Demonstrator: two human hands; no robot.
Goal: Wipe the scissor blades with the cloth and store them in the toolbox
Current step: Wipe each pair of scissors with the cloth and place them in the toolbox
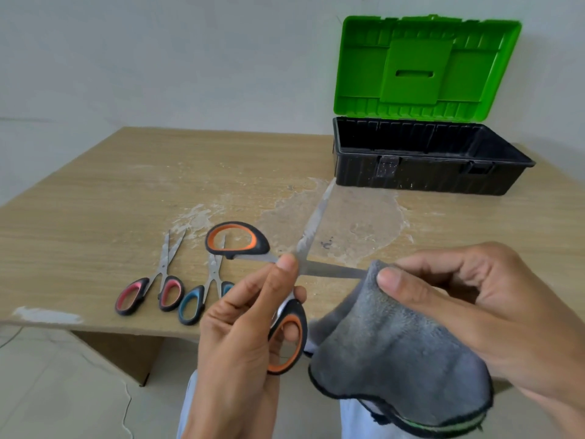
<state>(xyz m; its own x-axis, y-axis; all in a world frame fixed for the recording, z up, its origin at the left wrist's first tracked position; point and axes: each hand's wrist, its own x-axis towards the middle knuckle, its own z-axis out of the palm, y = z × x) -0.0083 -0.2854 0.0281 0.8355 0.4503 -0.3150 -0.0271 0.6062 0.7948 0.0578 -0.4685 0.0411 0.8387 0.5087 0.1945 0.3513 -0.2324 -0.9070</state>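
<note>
My left hand grips the orange-and-black scissors near the pivot, holding them spread wide above the table's front edge. One blade points up toward the toolbox; the other runs right into the grey cloth. My right hand pinches the cloth around that blade's tip. The toolbox, black with a raised green lid, stands open at the back right.
Two smaller pairs of scissors lie on the wooden table at the front left: a red-handled pair and a blue-handled pair, both slightly spread. White stains mark the table's middle. Light floor lies below the front edge.
</note>
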